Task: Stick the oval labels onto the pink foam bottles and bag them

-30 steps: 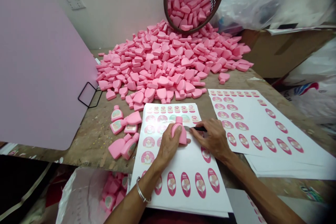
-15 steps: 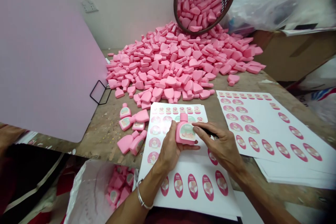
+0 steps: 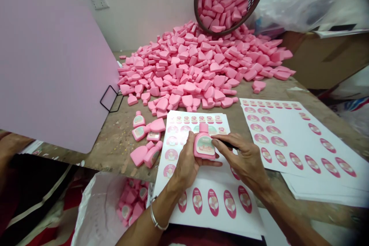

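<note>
Pink plastic bottle [image 3: 204,145], label on front, upright in left hand [image 3: 186,165], grip wrapped round body, just above sticker sheet [image 3: 219,184]; right hand [image 3: 242,153], narrow grip on black-handled tool [image 3: 229,144], fingertips [image 3: 215,142] just beside bottle; sheet on worn wooden counter [image 3: 115,150]; labelled bottles [image 3: 147,134] just left of sheet; heap of unlabelled pink bottles [image 3: 187,73] beyond, under tilted brown basket [image 3: 213,27]; more sticker sheets [image 3: 288,138] right; white bag [image 3: 98,215] of bottles below counter edge.

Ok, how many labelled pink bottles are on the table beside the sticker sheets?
4, left of the sheets: a top bottle, one below it, one to its right, one lowest.
</note>
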Tool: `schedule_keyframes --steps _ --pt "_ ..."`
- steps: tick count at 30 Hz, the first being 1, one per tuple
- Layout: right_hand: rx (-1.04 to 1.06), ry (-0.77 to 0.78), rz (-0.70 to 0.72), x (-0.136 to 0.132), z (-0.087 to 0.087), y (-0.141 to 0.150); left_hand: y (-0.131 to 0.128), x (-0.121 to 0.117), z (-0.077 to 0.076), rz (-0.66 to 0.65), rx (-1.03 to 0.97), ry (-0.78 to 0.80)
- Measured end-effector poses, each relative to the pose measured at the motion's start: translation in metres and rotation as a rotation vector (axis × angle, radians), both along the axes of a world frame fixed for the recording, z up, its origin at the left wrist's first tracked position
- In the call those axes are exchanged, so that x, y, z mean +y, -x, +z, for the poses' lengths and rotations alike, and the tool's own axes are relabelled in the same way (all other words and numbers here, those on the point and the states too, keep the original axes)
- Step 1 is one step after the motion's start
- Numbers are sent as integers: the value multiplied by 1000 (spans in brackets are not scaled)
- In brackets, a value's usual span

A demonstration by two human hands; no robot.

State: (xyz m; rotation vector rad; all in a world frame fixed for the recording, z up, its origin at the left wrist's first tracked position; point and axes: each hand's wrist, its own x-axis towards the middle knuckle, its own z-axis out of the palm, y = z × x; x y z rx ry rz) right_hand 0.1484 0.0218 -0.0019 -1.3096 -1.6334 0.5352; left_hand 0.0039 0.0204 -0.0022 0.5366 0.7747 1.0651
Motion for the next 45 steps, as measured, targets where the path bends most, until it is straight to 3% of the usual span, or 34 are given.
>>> schedule_keyframes --steps 6,10,13,15,19,21,23,27,30,33,36,39,42,45 --pt "-62 -40 -9 0 1 2 2 0 3 -60 20 -96" --pt "-282 -108 18 7 -3 -11 5 -2 4 -97 93 -177" --pt "-454 -138 -132 14 -4 -23 6 -4 7 -113 106 -159" --pt "-390 -94 -205 15 -3 -24 4 -7 9 -118 109 -140" --pt "-105 174 5 16 -3 -8 3 -15 14 -218 126 -134" --pt "-51 228 12 26 -10 -4 12 -20 15 -245 219 -116" --pt "-53 226 -43 46 -18 -10 31 -22 12 -146 459 -95" --pt "-312 250 -74 106 -28 -17 85 -16 -9 288 1106 -125" --pt "-467 280 -94 146 -30 10 114 -1 -28 364 1288 -153" --pt "-552 313 -134 170 -33 47 127 14 -37 413 1405 -167" --pt "-615 333 -147 179 -36 64 133 24 -33 398 1570 -242" --pt "-653 353 -147 180 -36 60 130 28 -21 449 1679 -452" --pt "-683 360 -146 179 -34 60 114 31 -6 493 1619 -612" --pt "-699 344 -132 179 -30 68 94 35 7 427 1487 -666"
